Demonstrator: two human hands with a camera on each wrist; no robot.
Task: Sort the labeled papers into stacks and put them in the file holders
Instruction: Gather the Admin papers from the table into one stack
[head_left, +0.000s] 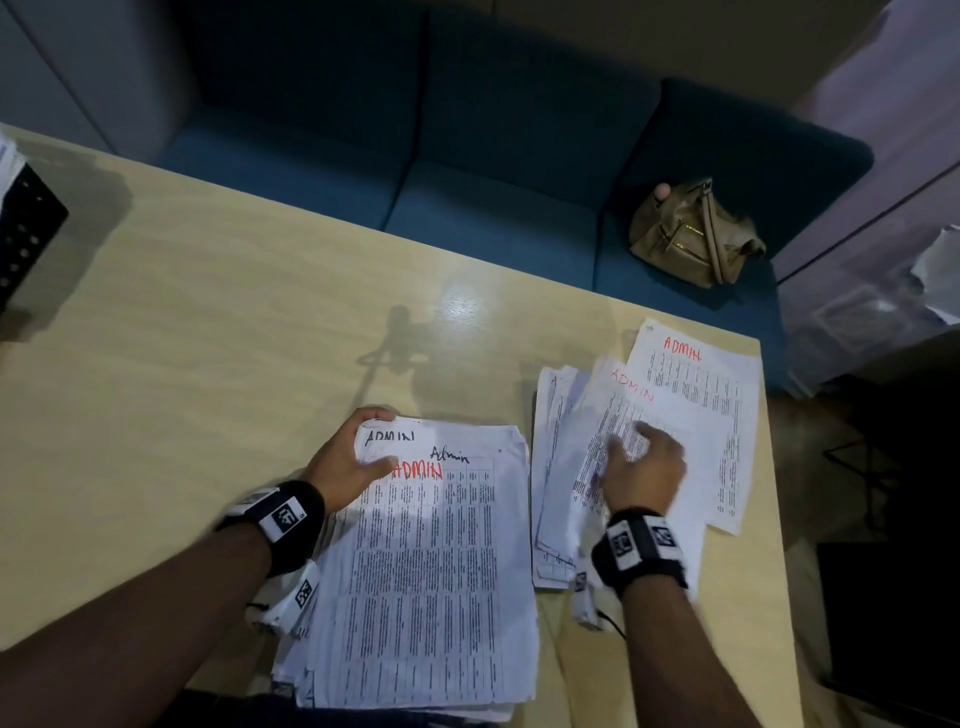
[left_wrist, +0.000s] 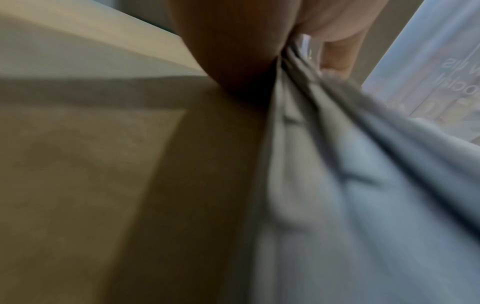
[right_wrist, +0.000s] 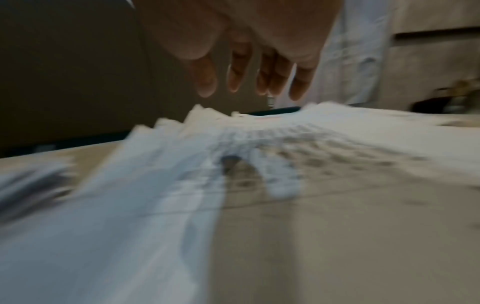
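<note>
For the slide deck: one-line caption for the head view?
Left hand grips ADMIN stack; right hand over loose papers.

The room is dimly lit from above; a bright glare spot is seen on the table (head_left: 462, 306), with a shadow just below it. Straight lines are bent near the edges of the head view. Both wrist views are smeared by blur, and the papers (right_wrist: 130, 205) are left unreadable.
</note>
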